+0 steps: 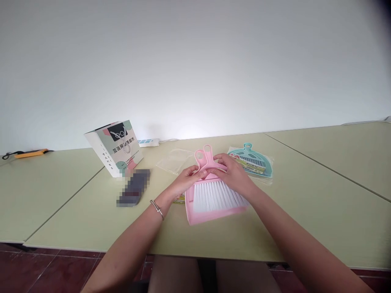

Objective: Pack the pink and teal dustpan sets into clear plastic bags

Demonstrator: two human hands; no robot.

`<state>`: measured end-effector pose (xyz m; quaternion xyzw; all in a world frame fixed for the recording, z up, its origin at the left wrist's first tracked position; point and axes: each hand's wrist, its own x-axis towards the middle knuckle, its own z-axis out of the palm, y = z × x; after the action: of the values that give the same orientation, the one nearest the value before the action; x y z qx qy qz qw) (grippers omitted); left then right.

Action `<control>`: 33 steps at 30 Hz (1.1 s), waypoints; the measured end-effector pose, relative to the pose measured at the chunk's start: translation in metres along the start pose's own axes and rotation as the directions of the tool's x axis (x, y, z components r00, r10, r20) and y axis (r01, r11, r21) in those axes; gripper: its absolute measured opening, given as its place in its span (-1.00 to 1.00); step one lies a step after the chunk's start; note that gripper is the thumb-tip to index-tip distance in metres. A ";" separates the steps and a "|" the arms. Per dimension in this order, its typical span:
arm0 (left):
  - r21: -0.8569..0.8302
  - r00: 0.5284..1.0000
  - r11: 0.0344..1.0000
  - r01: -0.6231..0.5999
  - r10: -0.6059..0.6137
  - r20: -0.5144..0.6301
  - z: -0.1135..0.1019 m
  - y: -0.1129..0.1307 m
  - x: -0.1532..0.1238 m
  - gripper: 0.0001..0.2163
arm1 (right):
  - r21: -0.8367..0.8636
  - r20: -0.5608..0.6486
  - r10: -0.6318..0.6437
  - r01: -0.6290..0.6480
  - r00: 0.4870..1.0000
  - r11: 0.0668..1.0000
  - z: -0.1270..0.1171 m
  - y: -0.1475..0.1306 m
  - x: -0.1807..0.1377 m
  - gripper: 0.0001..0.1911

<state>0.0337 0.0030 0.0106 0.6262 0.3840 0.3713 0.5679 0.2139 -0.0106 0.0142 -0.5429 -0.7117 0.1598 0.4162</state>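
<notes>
A pink dustpan (195,219) is held up over the table, with a pink hand brush (220,197) lying in it, white bristles toward me. Their two looped handles stick up side by side, slightly crossed. My left hand (187,179) is closed on the left side near the handles, its thumb pressed on the brush. On the right, my right hand (233,173) is closed round the upper edge of the brush, thumb in front and fingers over the top. Fingertips behind the set are hidden. A colourful card (179,200) partly shows behind the dustpan.
Behind my right hand lies a teal dustpan set (259,160) in clear wrapping. Clear plastic film (174,160) lies at the back. To the left are a paper bag (122,148), a blurred dark object (134,189) and an orange item (31,153). A wall bounds the table (91,219).
</notes>
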 end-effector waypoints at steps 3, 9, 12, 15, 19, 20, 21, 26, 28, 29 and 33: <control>0.026 0.999 0.999 0.020 -0.021 0.042 0.005 -0.004 0.000 -0.61 | -0.116 -0.055 -0.029 0.023 0.998 0.993 0.006 0.002 -0.001 -0.71; -0.097 0.996 0.991 0.089 -0.087 0.031 -0.004 -0.005 0.000 -0.55 | 0.132 0.176 0.149 -0.173 0.973 0.976 0.000 0.013 0.001 -0.67; -0.058 0.992 0.993 0.106 -0.103 0.067 -0.008 -0.005 0.000 -0.59 | 0.197 0.263 0.090 -0.145 0.961 0.970 0.000 0.014 0.001 -0.70; 0.002 0.996 0.996 0.092 -0.092 0.014 -0.007 -0.005 0.001 -0.66 | 0.259 0.289 0.075 -0.154 0.954 0.954 0.006 0.013 -0.001 -0.72; 0.007 0.996 0.997 0.079 -0.078 -0.050 -0.005 -0.008 0.004 -0.70 | 0.285 0.297 0.081 -0.170 0.951 0.943 0.009 0.012 -0.002 -0.75; -0.016 0.995 0.996 0.091 -0.092 -0.046 -0.005 -0.009 0.005 -0.71 | 0.283 0.299 0.077 -0.165 0.951 0.945 0.010 0.011 -0.002 -0.76; -0.044 0.993 0.993 0.106 -0.108 -0.038 -0.006 -0.009 0.005 -0.72 | 0.280 0.304 0.073 -0.162 0.950 0.946 0.010 0.010 -0.002 -0.76; -0.099 0.988 0.983 0.155 -0.153 0.035 -0.010 -0.008 0.006 -0.67 | 0.321 0.353 0.073 -0.194 0.933 0.927 0.009 0.003 -0.002 -0.73; -0.031 0.987 0.988 0.151 -0.148 0.064 -0.016 -0.003 0.004 -0.65 | 0.382 0.379 0.104 -0.257 0.920 0.888 0.005 0.003 -0.001 -0.70; 0.019 0.988 0.991 0.134 -0.136 0.069 -0.022 0.001 0.002 -0.64 | 0.406 0.378 0.131 -0.291 0.916 0.866 0.002 0.005 0.000 -0.69; 0.385 0.987 0.913 0.134 -0.156 0.026 -0.051 0.014 -0.005 -0.62 | 0.421 0.234 0.297 -0.372 0.926 0.827 -0.016 0.016 0.004 -0.65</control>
<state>-0.0139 0.0197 0.0282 0.7048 0.4783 0.2286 0.4714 0.2362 -0.0046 0.0146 -0.5312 -0.5779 0.4363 0.4399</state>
